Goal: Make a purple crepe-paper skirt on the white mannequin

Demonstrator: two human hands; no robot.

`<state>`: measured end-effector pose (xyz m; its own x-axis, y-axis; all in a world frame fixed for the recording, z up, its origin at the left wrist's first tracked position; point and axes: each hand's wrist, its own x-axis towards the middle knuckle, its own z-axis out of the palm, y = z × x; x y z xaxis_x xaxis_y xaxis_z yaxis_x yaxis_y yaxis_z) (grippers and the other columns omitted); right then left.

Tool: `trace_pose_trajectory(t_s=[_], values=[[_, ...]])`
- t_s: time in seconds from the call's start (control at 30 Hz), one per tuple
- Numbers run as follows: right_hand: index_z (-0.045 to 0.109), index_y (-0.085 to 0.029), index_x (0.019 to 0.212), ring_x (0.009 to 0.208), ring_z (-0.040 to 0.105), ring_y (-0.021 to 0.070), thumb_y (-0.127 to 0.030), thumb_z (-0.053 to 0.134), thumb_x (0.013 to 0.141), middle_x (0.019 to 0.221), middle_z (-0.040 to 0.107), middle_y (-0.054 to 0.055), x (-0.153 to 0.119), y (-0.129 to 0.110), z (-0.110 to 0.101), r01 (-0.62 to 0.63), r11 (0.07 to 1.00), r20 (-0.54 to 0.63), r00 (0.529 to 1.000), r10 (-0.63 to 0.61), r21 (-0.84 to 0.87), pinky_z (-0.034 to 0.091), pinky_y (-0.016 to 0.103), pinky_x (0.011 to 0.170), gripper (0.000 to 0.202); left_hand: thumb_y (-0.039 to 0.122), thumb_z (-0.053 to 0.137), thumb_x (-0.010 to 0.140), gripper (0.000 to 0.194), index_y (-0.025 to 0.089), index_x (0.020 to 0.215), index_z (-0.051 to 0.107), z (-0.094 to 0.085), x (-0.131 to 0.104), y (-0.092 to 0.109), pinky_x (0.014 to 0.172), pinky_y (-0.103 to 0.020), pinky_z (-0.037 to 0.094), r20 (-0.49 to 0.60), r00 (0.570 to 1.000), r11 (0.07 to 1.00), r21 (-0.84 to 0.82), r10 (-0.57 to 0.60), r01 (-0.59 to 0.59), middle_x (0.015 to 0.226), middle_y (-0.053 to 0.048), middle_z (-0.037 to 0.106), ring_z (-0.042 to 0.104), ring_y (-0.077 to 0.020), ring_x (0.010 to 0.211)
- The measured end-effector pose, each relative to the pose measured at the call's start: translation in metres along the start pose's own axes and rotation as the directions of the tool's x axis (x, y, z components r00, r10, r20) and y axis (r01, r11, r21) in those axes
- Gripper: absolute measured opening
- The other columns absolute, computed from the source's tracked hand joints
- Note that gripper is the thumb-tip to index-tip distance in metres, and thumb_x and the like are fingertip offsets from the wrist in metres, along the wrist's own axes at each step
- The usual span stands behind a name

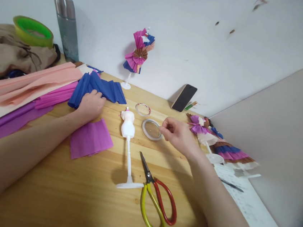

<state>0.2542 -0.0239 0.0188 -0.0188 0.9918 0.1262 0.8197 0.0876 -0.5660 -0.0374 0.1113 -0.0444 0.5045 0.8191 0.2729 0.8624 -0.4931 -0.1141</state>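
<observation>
My left hand (91, 103) is closed with its fingers curled on a pleated piece of blue crepe paper (110, 90). A square of purple crepe paper (91, 138) lies just below that wrist. My right hand (175, 132) pinches the right edge of a thin roll of tape (144, 130), which lies on the table. Between my hands a small white dress-form stand (128, 129) lies on its side or stands; its pose is hard to tell. Scissors (148, 177) with one yellow and one red handle lie near its base, blades slightly apart.
Peach crepe paper (54, 81) and other sheets cover the left side. A flask (68, 29), a dressed mannequin (140, 54) and a phone (185, 98) stand along the wall. A beaded ring (143, 104) lies behind the tape. Dressed figures (231, 150) stand at right.
</observation>
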Motion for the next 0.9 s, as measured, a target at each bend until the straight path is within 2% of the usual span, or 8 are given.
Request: trace_pose_trajectory(t_s=[0.1, 0.17, 0.23, 0.37, 0.57, 0.7, 0.77, 0.9], values=[[0.052, -0.021, 0.068, 0.051, 0.055, 0.0141, -0.031, 0.059, 0.075, 0.054, 0.059, -0.001, -0.003, 0.012, -0.022, -0.09, 0.991, 0.116, 0.99, 0.078, 0.101, 0.041, 0.026, 0.053, 0.014, 0.009, 0.04, 0.085, 0.032, 0.007, 0.095, 0.071, -0.001, 0.0, 0.0, 0.064, -0.04, 0.042, -0.004, 1.0, 1.0, 0.008, 0.004, -0.004, 0.095, -0.023, 0.065, 0.056, -0.0366, 0.098], [0.056, -0.02, 0.067, 0.053, 0.059, 0.0147, -0.023, 0.058, 0.072, 0.056, 0.063, 0.0, -0.008, 0.022, -0.032, -0.152, 0.988, 0.22, 0.963, 0.156, -0.036, 0.042, 0.025, 0.054, 0.006, 0.01, 0.04, 0.085, 0.033, 0.007, 0.096, 0.071, -0.001, -0.001, -0.001, 0.064, -0.039, 0.042, -0.008, 1.0, 1.0, 0.014, 0.01, -0.01, 0.095, -0.023, 0.066, 0.056, -0.0364, 0.098], [0.059, -0.019, 0.063, 0.055, 0.06, 0.0147, -0.014, 0.056, 0.068, 0.056, 0.066, -0.001, -0.015, 0.033, -0.038, -0.185, 0.953, 0.269, 0.931, 0.249, -0.241, 0.041, 0.024, 0.055, 0.008, 0.01, 0.039, 0.086, 0.033, 0.007, 0.096, 0.07, -0.001, -0.001, -0.001, 0.064, -0.039, 0.042, -0.012, 1.0, 1.0, 0.019, 0.013, -0.013, 0.096, -0.023, 0.066, 0.056, -0.0362, 0.097], [0.059, -0.019, 0.051, 0.053, 0.059, 0.0156, -0.007, 0.057, 0.061, 0.052, 0.065, -0.001, -0.035, 0.055, -0.038, -0.246, 0.894, 0.243, 0.904, 0.351, -0.375, 0.04, 0.025, 0.055, 0.015, 0.01, 0.038, 0.086, 0.034, 0.006, 0.096, 0.07, -0.001, -0.001, -0.001, 0.063, -0.039, 0.041, -0.013, 1.0, 1.0, 0.016, 0.012, -0.012, 0.096, -0.023, 0.065, 0.057, -0.0367, 0.097], [0.065, -0.018, 0.059, 0.06, 0.063, 0.0199, -0.016, 0.058, 0.068, 0.06, 0.07, 0.005, -0.061, 0.081, -0.03, -0.306, 0.859, 0.117, 0.916, 0.383, -0.411, 0.043, 0.028, 0.061, 0.012, 0.01, 0.038, 0.086, 0.035, 0.005, 0.098, 0.07, 0.0, -0.001, 0.0, 0.063, -0.039, 0.041, -0.01, 1.0, 1.0, -0.001, 0.009, -0.009, 0.095, -0.023, 0.065, 0.056, -0.0377, 0.098], [0.061, -0.018, 0.058, 0.06, 0.06, 0.0203, -0.016, 0.054, 0.07, 0.061, 0.068, 0.008, -0.069, 0.069, -0.019, -0.272, 0.879, 0.059, 0.946, 0.319, -0.392, 0.04, 0.029, 0.06, 0.015, 0.01, 0.037, 0.086, 0.036, 0.005, 0.097, 0.071, -0.001, -0.001, 0.001, 0.064, -0.039, 0.041, -0.011, 1.0, 1.0, -0.013, 0.003, -0.004, 0.095, -0.024, 0.065, 0.056, -0.0374, 0.098], [0.062, -0.018, 0.063, 0.057, 0.058, 0.0172, -0.019, 0.054, 0.074, 0.061, 0.067, 0.004, -0.069, 0.056, -0.008, -0.22, 0.915, 0.088, 0.961, 0.264, -0.338, 0.04, 0.026, 0.057, 0.014, 0.01, 0.037, 0.086, 0.036, 0.006, 0.097, 0.071, -0.001, -0.001, 0.001, 0.064, -0.04, 0.042, -0.015, 1.0, 1.0, -0.021, 0.007, -0.008, 0.095, -0.024, 0.065, 0.055, -0.0373, 0.098], [0.064, -0.017, 0.072, 0.059, 0.057, 0.0137, -0.025, 0.052, 0.081, 0.068, 0.068, 0.002, -0.052, 0.03, 0.022, -0.115, 0.97, 0.1, 0.985, 0.139, -0.215, 0.041, 0.023, 0.056, 0.017, 0.01, 0.037, 0.086, 0.037, 0.007, 0.098, 0.072, 0.0, -0.001, 0.0, 0.064, -0.041, 0.042, -0.023, 1.0, 1.0, -0.03, 0.007, -0.008, 0.096, -0.024, 0.065, 0.055, -0.0369, 0.098]])
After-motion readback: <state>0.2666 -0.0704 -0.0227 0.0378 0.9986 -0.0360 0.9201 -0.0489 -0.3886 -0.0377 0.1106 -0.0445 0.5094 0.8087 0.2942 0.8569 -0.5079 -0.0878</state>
